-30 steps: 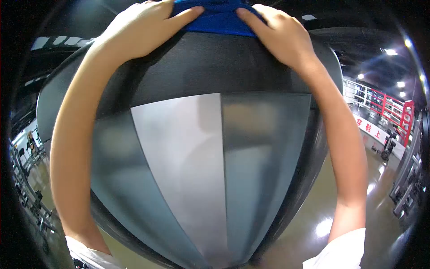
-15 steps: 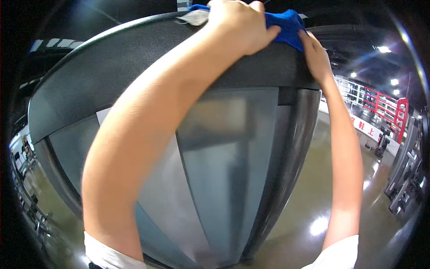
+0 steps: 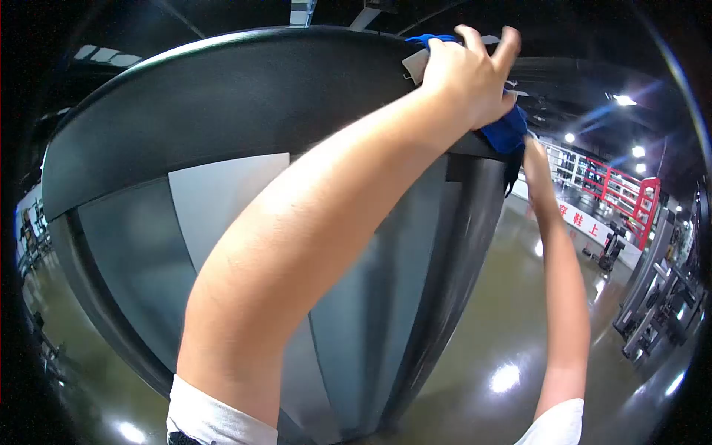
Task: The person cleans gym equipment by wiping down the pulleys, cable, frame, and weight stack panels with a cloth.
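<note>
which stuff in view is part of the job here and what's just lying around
Part of the job:
- blue cloth, at the dark panel's upper right edge
- large dark panel
- left hand and right hand, both at the cloth

Just around:
- boxing ring, to the right
- banner below its ropes
- gym equipment, far right
- ceiling light

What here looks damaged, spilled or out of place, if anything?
Nothing looks spilled or damaged. Slightly odd: a pale flap stands out against the dark rim beside the left hand; whether it belongs to the blue cloth is unclear.
</note>
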{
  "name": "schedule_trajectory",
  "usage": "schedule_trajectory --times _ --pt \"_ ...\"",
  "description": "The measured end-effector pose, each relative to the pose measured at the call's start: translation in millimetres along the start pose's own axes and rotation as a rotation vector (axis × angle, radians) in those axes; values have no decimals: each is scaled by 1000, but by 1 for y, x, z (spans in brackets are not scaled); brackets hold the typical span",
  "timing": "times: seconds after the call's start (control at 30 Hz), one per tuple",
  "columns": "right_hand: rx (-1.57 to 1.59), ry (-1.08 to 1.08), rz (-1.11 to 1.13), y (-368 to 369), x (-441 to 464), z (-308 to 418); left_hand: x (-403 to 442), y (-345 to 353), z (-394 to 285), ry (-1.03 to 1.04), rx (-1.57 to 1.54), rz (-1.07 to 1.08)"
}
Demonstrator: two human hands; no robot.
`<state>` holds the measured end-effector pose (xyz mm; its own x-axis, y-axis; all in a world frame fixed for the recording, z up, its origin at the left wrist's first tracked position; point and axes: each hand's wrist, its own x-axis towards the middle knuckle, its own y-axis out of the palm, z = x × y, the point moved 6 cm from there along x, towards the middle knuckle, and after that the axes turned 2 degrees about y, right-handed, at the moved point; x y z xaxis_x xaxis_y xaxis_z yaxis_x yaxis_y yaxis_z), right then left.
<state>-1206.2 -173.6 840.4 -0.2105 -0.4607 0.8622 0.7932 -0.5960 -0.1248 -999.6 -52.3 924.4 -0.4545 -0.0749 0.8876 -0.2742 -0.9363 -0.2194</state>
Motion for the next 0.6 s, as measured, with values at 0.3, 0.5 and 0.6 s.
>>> schedule_trajectory --times 0.3,0.5,0.6 --pt "61 -22 121 17 48 107 -16 -47 74 -290 204 485" --pt "-308 -281 60 54 55 168 -41 -101 109 -279 299 542" --pt "-363 -378 63 73 38 204 -61 -134 122 -235 304 512"
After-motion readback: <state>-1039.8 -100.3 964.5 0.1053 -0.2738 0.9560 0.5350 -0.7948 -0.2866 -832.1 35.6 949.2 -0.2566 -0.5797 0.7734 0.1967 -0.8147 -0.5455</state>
